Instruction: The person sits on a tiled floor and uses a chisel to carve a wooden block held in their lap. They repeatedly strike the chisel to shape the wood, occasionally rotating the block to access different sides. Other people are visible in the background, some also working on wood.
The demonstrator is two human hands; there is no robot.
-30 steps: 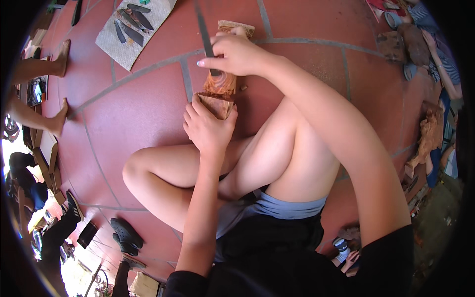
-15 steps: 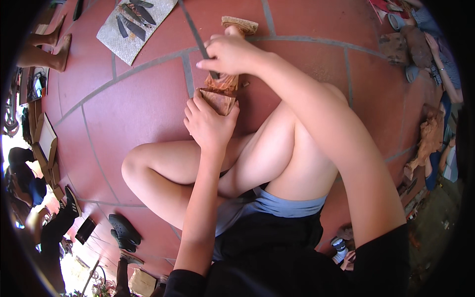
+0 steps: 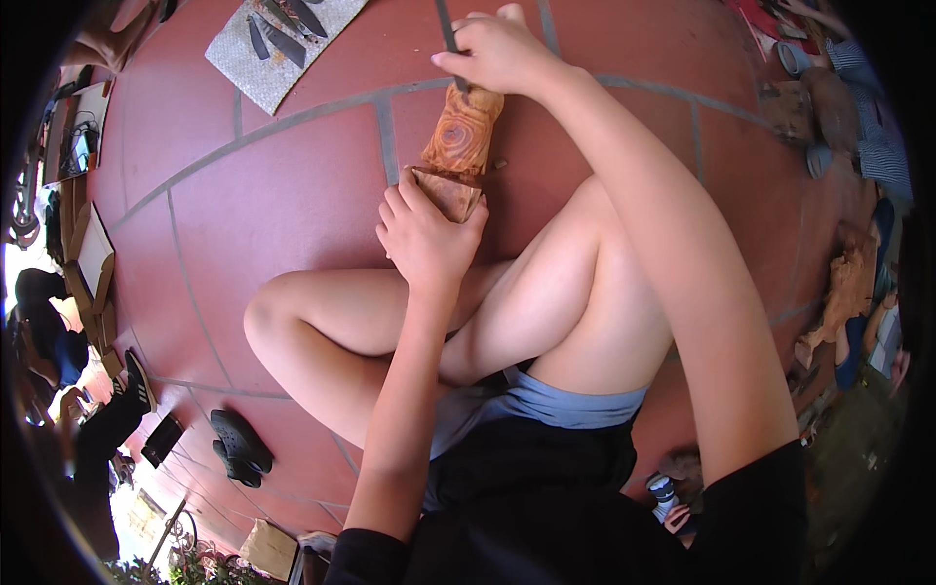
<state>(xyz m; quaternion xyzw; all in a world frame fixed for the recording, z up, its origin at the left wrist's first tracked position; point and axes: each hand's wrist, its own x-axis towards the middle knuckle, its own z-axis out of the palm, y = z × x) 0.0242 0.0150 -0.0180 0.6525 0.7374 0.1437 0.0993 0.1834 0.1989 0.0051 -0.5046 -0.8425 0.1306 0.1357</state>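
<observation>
A carved block of reddish-brown wood (image 3: 460, 136) with ringed grain stands or lies on the red tiled floor (image 3: 283, 205) in front of my crossed legs; which of the two I cannot tell. My left hand (image 3: 427, 239) is wrapped around its square near end. At the far end is my right hand (image 3: 507, 54), its fingers closed on a long, dark, flat file-like tool (image 3: 448, 29). The tool's lower tip meets the wood's upper part, and its other end leaves the picture at the top. My right hand hides the block's far end.
A pale woven mat (image 3: 255, 68) bearing several dark blades lies at the far left. Dark clogs (image 3: 241, 448) and a black flat case (image 3: 163, 441) rest at the lower left. Other people sit along both sides, and a rough wood piece (image 3: 837, 302) is at the right.
My right hand has moved farther away with the tool, uncovering the ringed face of the wood. My left hand keeps its hold on the near end. The whole view has shifted slightly.
</observation>
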